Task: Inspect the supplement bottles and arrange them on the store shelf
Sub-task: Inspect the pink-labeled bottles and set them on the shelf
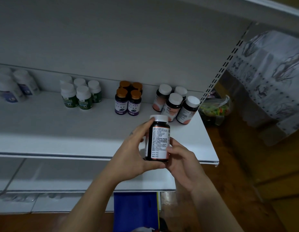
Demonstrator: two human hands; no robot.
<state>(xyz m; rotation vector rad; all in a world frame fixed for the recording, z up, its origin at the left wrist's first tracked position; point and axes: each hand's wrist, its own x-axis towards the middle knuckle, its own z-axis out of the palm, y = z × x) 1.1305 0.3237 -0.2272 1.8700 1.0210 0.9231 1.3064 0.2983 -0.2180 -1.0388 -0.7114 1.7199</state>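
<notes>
Step in hand: label inspection. Keep the bottle (159, 139) upright above the front edge of the shelf (61, 128), at 6 o'clock from the matching bottles (174, 104). The left hand (133, 154) wraps its fingers round the side and base, and the right hand (182, 163) grips the lower label. Rotate slowly and support the base. Bottle: dark body, white cap, white label with fine print and a copper band.

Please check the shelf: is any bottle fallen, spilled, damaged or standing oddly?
Nothing is fallen, spilled or broken. Only the white-capped dark bottles at the right end of the shelf look a little untidy: their labels face different ways, while the green-labelled bottles and purple-labelled bottles face forward. The held bottle looks intact.
</notes>
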